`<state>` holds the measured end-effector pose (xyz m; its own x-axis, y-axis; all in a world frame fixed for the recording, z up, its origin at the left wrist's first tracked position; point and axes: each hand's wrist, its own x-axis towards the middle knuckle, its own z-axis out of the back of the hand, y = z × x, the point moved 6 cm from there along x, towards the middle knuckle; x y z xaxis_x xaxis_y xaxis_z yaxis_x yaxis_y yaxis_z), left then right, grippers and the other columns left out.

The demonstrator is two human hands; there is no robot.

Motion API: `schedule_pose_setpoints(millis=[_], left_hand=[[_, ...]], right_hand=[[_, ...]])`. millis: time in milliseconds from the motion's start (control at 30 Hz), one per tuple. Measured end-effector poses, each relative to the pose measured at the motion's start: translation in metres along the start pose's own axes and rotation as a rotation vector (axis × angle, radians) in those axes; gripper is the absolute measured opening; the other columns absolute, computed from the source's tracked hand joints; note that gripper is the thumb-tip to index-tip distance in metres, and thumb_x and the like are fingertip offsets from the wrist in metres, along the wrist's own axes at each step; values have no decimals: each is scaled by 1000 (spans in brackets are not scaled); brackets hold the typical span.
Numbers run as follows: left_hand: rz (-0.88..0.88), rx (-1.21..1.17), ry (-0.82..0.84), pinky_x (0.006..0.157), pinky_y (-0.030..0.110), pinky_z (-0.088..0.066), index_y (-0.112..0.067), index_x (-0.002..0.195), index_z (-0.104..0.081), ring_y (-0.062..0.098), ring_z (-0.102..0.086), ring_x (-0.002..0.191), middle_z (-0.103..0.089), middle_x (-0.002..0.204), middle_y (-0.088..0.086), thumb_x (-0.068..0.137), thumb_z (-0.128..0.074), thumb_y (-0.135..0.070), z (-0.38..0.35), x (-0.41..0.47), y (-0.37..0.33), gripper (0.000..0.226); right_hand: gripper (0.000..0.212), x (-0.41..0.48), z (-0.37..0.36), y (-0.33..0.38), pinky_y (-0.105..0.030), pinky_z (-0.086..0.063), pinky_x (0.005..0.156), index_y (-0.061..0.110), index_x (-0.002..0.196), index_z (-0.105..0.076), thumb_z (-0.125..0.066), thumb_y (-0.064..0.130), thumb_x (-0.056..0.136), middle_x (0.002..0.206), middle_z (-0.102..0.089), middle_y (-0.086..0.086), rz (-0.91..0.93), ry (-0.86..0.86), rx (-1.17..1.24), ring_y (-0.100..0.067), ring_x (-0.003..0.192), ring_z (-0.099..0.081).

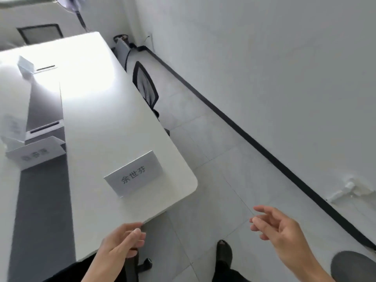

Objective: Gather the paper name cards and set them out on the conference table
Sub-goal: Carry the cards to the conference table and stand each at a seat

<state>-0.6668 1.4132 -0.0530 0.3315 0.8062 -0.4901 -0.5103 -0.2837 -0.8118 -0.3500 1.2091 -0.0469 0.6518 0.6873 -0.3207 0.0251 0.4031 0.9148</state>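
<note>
Your left hand is at the near edge of the white conference table, with the fingers loosely curled and nothing held in them. Your right hand is over the floor, well apart from the table, with the fingers spread and empty. A folded paper name card stands upright on the table just ahead of your left hand, near the rounded corner. A second name card stands further to the left, beyond your left hand. A black mesh chair is beside the far table edge.
</note>
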Motion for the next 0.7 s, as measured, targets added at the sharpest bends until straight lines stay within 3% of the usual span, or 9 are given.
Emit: schedule_pose_setpoints(millis=[233, 300, 367, 467, 500, 600, 700], left_hand=[[2, -109, -181, 73, 29, -55, -21, 106, -64, 16, -72, 87, -77, 90, 3, 90, -59, -27, 0, 31, -59, 18], [42, -145, -237, 72, 28, -54, -26, 105, -64, 13, -72, 88, -77, 93, 0, 73, -65, -53, 6, 26, -55, 42], [102, -166, -286, 74, 30, -54, -27, 105, -65, 13, -72, 87, -77, 94, -5, 60, -68, -63, 13, 20, -46, 58], [172, -194, -387, 76, 32, -54, -21, 109, -65, 15, -72, 89, -77, 93, -5, 89, -60, -29, 29, 25, -31, 22], [182, -201, -419, 75, 31, -55, -21, 110, -64, 14, -72, 88, -77, 92, -2, 91, -57, -22, 36, 29, -26, 20], [181, -217, -481, 76, 29, -54, -22, 109, -64, 12, -72, 86, -76, 93, 3, 92, -55, -21, 57, 49, -26, 19], [165, -244, -499, 79, 30, -53, -22, 108, -64, 14, -70, 89, -74, 95, 4, 92, -57, -22, 80, 80, -32, 17]], right_hand=[[21, 148, -45, 69, -31, -53, 69, 22, 104, -67, -68, 14, 85, 85, -77, -3, 78, 307, -100, -15, 77, -72], [21, 174, -70, 89, -30, -53, 69, 25, 104, -67, -69, 16, 85, 85, -77, -1, 111, 408, -137, -14, 78, -72], [21, 194, -95, 102, -29, -53, 68, 24, 103, -67, -68, 14, 85, 85, -77, -1, 131, 488, -149, -14, 78, -72], [22, 219, -136, 114, -26, -52, 67, 22, 105, -67, -69, 13, 85, 83, -76, -4, 142, 593, -178, -15, 77, -72], [23, 226, -150, 116, -24, -51, 67, 22, 106, -67, -69, 13, 85, 83, -76, -5, 144, 620, -195, -15, 77, -71], [25, 238, -190, 118, -23, -51, 68, 23, 106, -67, -71, 16, 83, 83, -75, -4, 156, 688, -246, -15, 77, -71], [25, 249, -222, 126, -32, -55, 75, 30, 103, -68, -74, 21, 80, 84, -74, 1, 201, 690, -312, -14, 78, -70]])
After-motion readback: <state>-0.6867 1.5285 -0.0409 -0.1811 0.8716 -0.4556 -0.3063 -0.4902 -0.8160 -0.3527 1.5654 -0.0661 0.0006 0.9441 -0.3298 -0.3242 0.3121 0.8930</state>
